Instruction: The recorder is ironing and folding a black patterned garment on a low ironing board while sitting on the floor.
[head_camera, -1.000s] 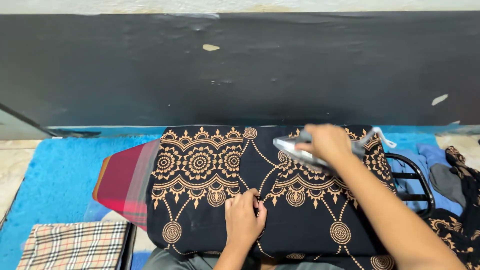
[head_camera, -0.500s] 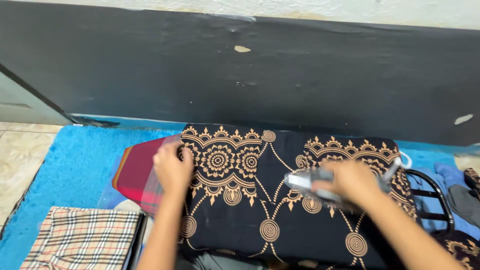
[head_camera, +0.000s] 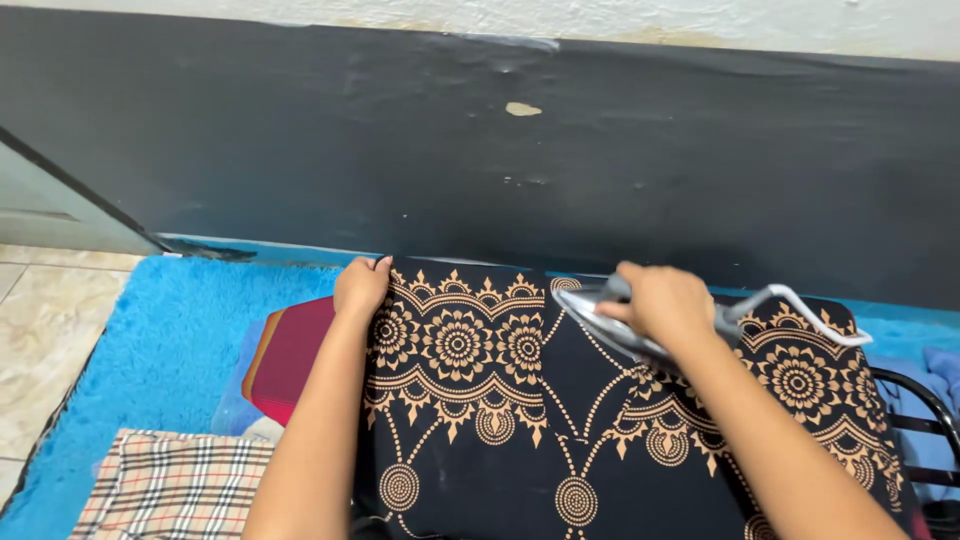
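Fingers of the right hand (head_camera: 665, 300) were wrapped around the handle of a grey iron (head_camera: 610, 322), which sat flat on a black cloth (head_camera: 500, 440) printed with tan flower and dot patterns, near the cloth's far edge and about midway across it. A white cord (head_camera: 800, 305) ran from the back of the iron out to the right, arching over the cloth. The left hand (head_camera: 360, 285) lay open, grasping nothing, its fingers pressed on the far left corner of the same cloth, well apart from the iron. The cloth was spread flat over a raised surface and covered it from edge to edge. Just left of it, a red pad (head_camera: 290, 355) with an orange edge stuck out from underneath. Nearer the bottom left corner lay a folded plaid cloth (head_camera: 175, 485) in beige with dark and red lines. All of this rested over a fluffy blue rug (head_camera: 170, 330), which met pale floor tiles (head_camera: 40, 300) on the left. A dark metal frame (head_camera: 915, 400) showed at the right edge. Behind everything stood a dark grey wall (head_camera: 480, 150) with a small chipped patch.
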